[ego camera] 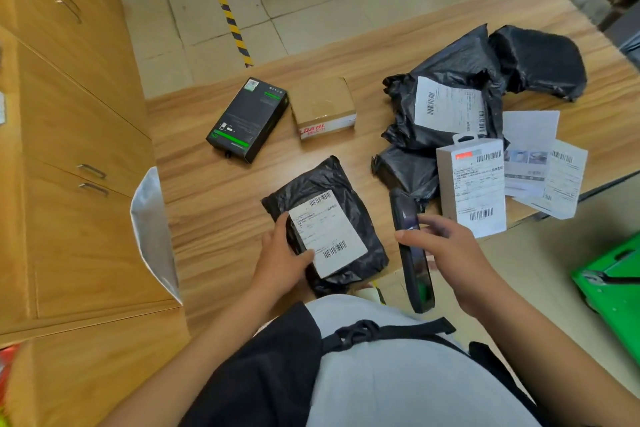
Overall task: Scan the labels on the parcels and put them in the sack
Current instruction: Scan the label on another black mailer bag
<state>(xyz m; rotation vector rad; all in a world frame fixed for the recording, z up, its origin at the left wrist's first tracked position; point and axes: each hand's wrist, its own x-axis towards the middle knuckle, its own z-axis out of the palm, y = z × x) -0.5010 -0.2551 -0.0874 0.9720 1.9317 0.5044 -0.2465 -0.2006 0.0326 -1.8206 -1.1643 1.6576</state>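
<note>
Black plastic parcel lies at the near edge of the wooden table, my left hand gripping its labelled side, my right hand curled round the dark scanner just beside it.

- Showing smooth wood-grain laminate with a slight sheen on the table.
- Displaying wrinkled glossy black plastic film around the parcel, bearing a matt white paper label.
- Presenting matt brown cardboard on the box.
- Reflecting light off the smooth dark scanner.

open tabletop at left, parcel heap blocking right, sack apparently beside edge
</note>
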